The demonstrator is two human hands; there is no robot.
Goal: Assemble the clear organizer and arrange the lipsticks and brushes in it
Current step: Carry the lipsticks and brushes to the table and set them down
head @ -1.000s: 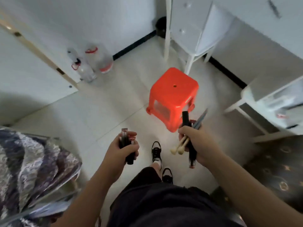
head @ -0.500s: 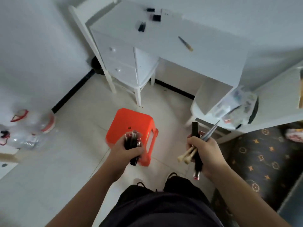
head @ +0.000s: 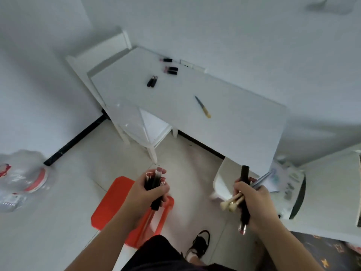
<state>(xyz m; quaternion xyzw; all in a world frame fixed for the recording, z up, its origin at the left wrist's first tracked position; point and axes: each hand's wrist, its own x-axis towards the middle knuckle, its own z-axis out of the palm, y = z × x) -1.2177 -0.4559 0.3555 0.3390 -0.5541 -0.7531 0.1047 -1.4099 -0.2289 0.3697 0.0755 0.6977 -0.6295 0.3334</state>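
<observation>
The left hand (head: pixel 148 192) is curled round a bundle of lipsticks (head: pixel 155 180), whose caps stick up above the fingers, with the orange stool (head: pixel 109 208) just below it. The right hand (head: pixel 254 202) grips several brushes (head: pixel 245 192) (pale bristle heads poking out toward the left hand). Well beyond both grips, more lipstick tubes (head: pixel 171 70) and one loose brush (head: pixel 203 107) lie on the white table (head: pixel 234 118).

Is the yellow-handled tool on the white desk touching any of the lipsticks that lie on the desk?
Apart. The head view shows the yellow-handled tool alone, with bare white desk between it and the nearest lipsticks.
</observation>
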